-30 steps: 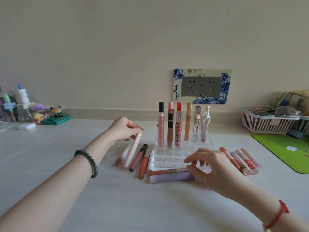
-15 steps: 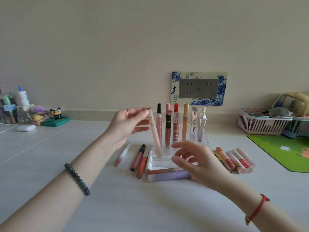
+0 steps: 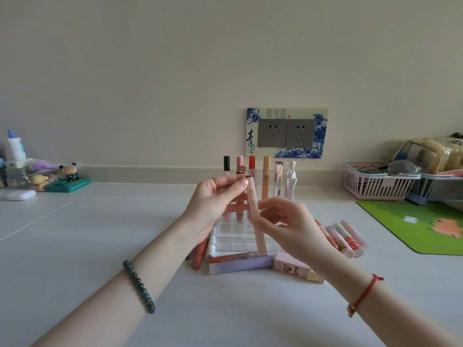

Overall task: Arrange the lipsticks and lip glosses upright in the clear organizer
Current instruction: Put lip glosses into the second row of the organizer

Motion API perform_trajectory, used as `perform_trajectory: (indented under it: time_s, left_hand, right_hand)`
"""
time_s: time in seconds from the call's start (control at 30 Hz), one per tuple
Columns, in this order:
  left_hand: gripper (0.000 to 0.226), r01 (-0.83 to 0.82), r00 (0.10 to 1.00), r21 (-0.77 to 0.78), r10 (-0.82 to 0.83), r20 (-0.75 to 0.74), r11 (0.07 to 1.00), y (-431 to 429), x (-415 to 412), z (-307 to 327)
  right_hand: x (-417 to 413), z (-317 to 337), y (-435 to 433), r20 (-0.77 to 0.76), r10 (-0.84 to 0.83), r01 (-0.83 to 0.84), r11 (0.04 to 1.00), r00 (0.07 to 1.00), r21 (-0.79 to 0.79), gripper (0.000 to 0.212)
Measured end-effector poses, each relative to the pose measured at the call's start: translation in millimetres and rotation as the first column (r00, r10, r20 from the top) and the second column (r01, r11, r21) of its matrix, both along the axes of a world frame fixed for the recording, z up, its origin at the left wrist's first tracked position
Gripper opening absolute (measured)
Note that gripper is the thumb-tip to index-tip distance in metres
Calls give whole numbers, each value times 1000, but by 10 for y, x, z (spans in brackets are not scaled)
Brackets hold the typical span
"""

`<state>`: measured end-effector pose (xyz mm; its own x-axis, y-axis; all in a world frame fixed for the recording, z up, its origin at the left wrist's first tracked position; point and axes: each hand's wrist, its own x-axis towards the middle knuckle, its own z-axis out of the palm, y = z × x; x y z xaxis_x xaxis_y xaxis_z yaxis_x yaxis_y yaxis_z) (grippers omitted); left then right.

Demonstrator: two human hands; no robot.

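Holding pale pink lip gloss tube (image 3: 255, 216) near-upright, my left hand (image 3: 215, 201) pinching its top, right hand (image 3: 288, 226) pinching mid-body; clear organizer (image 3: 240, 236) directly beneath, front cells free.

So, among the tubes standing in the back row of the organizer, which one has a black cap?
The leftmost one, the black-capped tube. Its neighbours in the clear organizer have pink, red, orange, silver and white tops.
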<state>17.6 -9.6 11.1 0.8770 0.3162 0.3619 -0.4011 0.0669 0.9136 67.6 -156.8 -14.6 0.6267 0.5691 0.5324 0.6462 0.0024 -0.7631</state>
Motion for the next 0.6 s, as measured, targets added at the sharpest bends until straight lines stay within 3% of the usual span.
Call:
perform_trajectory:
  time_s: [0.27,0.43,0.6]
  left_hand:
    - [27,-16,1000,4,16,24,1000,81,20,-69]
    - [9,-245,969,127,244,29,961,361,2,-243]
    - [12,-382,916,303,402,-4,873,565,9,-432]
  right_hand:
    - [211,78,-53,47,-41,43,999,998,-33,14]
    - [478,228,-102,105,-182,184,983,978,-17,18]
    - [688,262,-3,133,-277,279,960,952,5,15]
